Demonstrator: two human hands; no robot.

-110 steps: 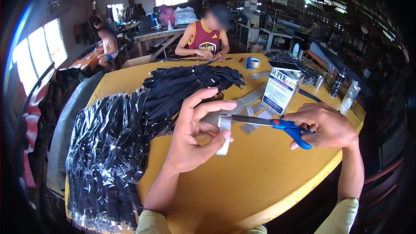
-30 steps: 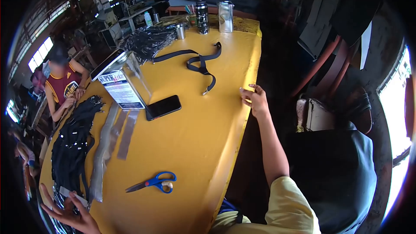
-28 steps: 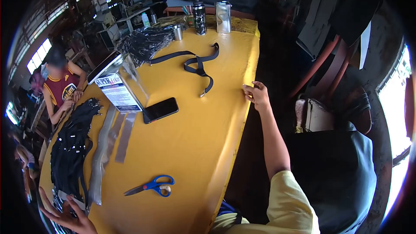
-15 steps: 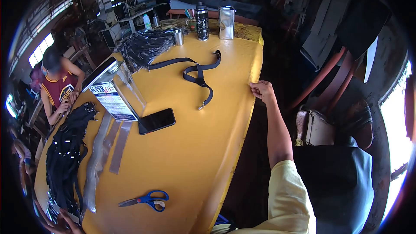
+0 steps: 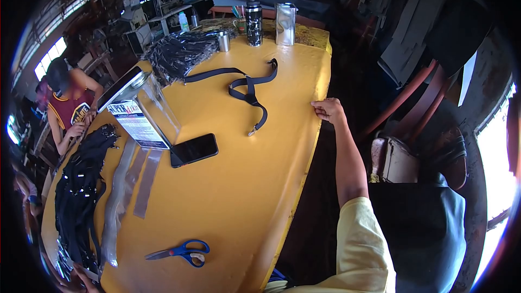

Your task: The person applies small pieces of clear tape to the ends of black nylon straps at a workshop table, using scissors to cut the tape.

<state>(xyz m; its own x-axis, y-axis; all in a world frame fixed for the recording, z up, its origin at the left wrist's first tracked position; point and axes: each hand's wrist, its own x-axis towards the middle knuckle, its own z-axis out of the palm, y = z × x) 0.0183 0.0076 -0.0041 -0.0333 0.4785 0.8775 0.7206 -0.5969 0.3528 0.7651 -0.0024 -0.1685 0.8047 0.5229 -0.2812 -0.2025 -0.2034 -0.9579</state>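
My right hand (image 5: pixel 328 109) is at the right edge of the yellow-covered table (image 5: pixel 217 206), fingers curled together and tips over the edge. Whatever may be between them is too small to make out. In the bottom left corner, a shadowed hand that looks like my left hand (image 5: pixel 81 281) is cut off by the frame, near the lower end of a bundle of black straps (image 5: pixel 81 201). Dark suspenders (image 5: pixel 249 93) with a metal clip lie across the table, left of my right hand. Blue-handled scissors (image 5: pixel 184 253) lie near the front.
A smartphone (image 5: pixel 194 150) lies against a large labelled can (image 5: pixel 142 116), beside grey strips (image 5: pixel 122 201). Behind stand a metal cup (image 5: pixel 223 41), black bottle (image 5: pixel 253 21) and tin (image 5: pixel 285 24), near a plastic-wrapped dark bundle (image 5: pixel 182 54). Another person (image 5: pixel 73 97) works at the left edge.
The view has shifted very slightly, so things on the table appear a little further left and up. My right hand stays at the table edge with its fingers curled.
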